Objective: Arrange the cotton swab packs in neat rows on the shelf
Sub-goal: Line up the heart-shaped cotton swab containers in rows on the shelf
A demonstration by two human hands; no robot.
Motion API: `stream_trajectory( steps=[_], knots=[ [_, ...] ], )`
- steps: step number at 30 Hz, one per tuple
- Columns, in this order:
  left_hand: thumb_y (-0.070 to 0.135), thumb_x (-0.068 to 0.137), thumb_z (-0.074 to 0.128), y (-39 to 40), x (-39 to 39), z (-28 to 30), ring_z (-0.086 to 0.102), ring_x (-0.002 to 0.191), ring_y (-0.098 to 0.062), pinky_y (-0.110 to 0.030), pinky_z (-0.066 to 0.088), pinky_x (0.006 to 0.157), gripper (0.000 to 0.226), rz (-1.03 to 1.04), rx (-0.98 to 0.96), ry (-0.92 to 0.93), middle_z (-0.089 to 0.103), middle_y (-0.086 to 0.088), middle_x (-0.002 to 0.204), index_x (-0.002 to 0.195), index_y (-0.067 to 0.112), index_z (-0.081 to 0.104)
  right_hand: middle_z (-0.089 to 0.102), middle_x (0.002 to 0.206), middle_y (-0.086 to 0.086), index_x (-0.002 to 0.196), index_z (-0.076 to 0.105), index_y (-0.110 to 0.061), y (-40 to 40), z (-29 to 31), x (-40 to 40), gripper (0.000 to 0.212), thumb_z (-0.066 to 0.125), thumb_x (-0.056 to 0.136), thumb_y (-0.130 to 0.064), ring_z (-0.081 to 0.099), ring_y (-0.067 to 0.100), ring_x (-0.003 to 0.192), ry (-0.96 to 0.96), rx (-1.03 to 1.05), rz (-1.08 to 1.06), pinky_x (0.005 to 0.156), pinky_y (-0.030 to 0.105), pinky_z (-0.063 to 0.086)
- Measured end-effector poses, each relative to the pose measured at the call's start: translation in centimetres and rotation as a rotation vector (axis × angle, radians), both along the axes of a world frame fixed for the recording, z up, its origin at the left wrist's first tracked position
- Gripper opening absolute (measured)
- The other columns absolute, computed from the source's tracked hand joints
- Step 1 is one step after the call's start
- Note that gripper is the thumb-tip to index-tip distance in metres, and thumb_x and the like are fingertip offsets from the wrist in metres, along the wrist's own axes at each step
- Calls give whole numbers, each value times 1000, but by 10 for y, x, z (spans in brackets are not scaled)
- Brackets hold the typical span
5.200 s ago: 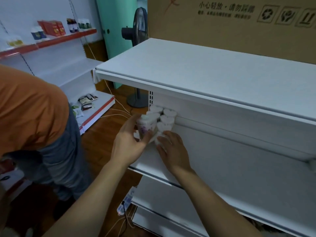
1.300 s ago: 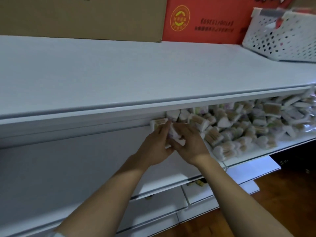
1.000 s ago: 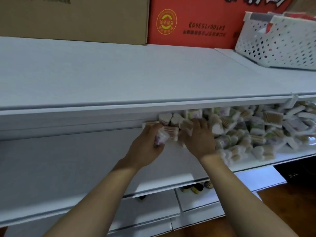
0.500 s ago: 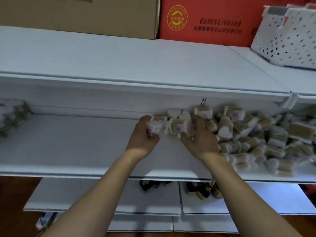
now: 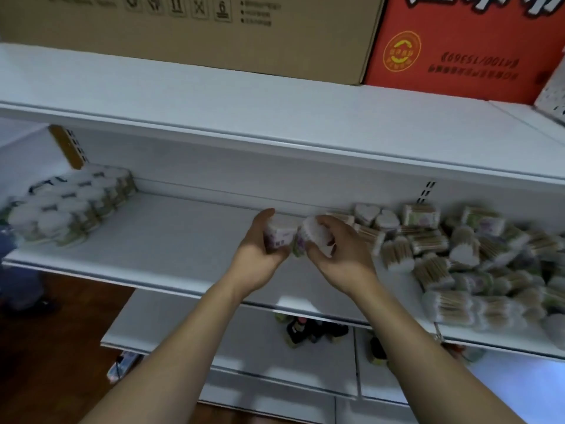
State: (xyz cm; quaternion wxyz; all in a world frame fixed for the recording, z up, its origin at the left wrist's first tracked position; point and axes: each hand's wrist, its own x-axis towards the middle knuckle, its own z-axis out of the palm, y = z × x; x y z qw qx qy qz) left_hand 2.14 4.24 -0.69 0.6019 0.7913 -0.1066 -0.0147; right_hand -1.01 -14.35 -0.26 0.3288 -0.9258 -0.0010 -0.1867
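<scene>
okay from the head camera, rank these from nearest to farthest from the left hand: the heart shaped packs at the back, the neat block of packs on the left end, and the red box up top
Measured from the left hand:
1. Heart shaped packs, to its right at the back of the same shelf.
2. Neat block of packs, at the shelf's far left end.
3. Red box, up on the top shelf to the right.

A single head-worn view is given, aimed forward and down at the middle shelf (image 5: 171, 240) from close by; the upper shelf (image 5: 244, 96) and floor (image 5: 55, 347) are also taken in.
</scene>
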Motion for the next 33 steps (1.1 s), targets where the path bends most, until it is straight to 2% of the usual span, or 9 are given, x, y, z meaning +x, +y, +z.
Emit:
stream_trajectory(
  steps=[5,8,12,15,19,22,24,28,33],
  knots=[
    [23,87,77,84,6,-4,68,100,-6,-14,53,84,72,35,27,-5,66,16,104,146,28,36,61,130,-2,136,56,-20,75,-2,22,56,69,86,-42,59,22,108,13,-18,50,90,31,48],
    [44,83,76,145,11,-4,65,107,-13,-33,54,92,72,94,142,-50,66,6,117,143,36,37,60,133,-1,138,56,-21,129,-11,39,56,68,88,-42,59,24,112,30,-23,58,96,34,48],
    [49,85,73,222,21,-2,59,111,-19,-28,46,86,71,203,272,-101,62,-3,120,144,35,36,61,133,2,138,56,-20,204,-25,62,59,63,86,-47,60,26,113,20,-41,102,97,37,49],
    [42,87,74,266,27,0,59,104,-11,-15,42,75,68,231,281,-94,60,7,117,144,30,39,59,136,3,142,51,-17,251,-33,80,60,66,90,-43,58,26,116,43,-53,130,98,35,47],
    [49,85,75,300,51,4,61,99,-6,-20,46,78,59,281,285,-78,63,13,107,134,27,51,62,128,3,135,53,-17,292,-34,118,50,63,93,-42,57,27,112,74,-88,148,91,33,45],
    [52,83,75,316,80,6,62,96,-7,-21,51,83,62,303,295,-106,60,12,97,135,35,47,65,120,9,126,59,-12,314,-36,156,43,65,93,-39,59,31,106,24,-115,172,86,36,47],
    [44,82,78,325,96,9,62,105,-13,-31,55,92,69,332,258,-107,61,4,114,142,32,45,64,120,10,124,59,-12,327,-39,182,41,64,93,-40,59,32,107,14,-147,179,86,39,50],
    [42,85,77,342,125,17,58,118,-18,-31,53,97,77,361,342,-137,53,0,141,151,24,40,62,118,13,117,59,-7,347,-49,228,36,62,95,-36,58,36,102,19,-238,189,79,42,51],
    [44,88,73,360,152,17,55,122,-18,-34,53,97,78,334,381,-99,46,3,150,154,28,34,61,119,24,102,65,-5,359,-68,257,30,78,81,-22,63,44,88,0,-371,140,63,47,57]
  ],
)
